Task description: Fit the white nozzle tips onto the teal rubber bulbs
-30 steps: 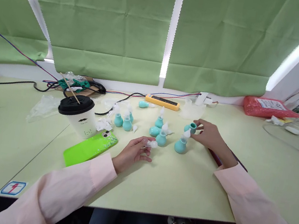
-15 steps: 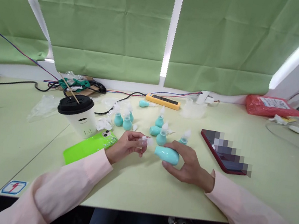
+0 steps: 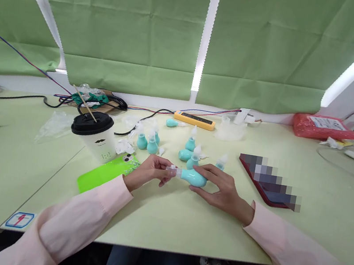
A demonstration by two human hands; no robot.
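Note:
Between thumb and fingers, my left hand [image 3: 153,173] pinches a clear plastic nozzle [image 3: 173,170]. My right hand [image 3: 222,189] is closed around a turquoise rubber bulb [image 3: 195,178] lying sideways, its neck pointing left. The nozzle's right end meets the bulb's neck; how far it sits inside, I cannot tell. Just behind my hands stand turquoise bulbs with clear tips, such as one upright bulb [image 3: 193,160] and another [image 3: 190,142]. A further bulb [image 3: 185,155] lies on its side. Left of these is a small group of bulbs [image 3: 152,145].
A white cup [image 3: 97,144] with a black lid and a stick stands at left, beside a green phone case [image 3: 103,174]. A dark red phone [image 3: 266,182] lies at right. Farther back are a yellow power strip [image 3: 194,120], cables and a red package [image 3: 323,128].
My right hand has brought the bulb left and slightly up, so its neck now meets the nozzle. A gap separated them before. My left hand keeps its pinch.

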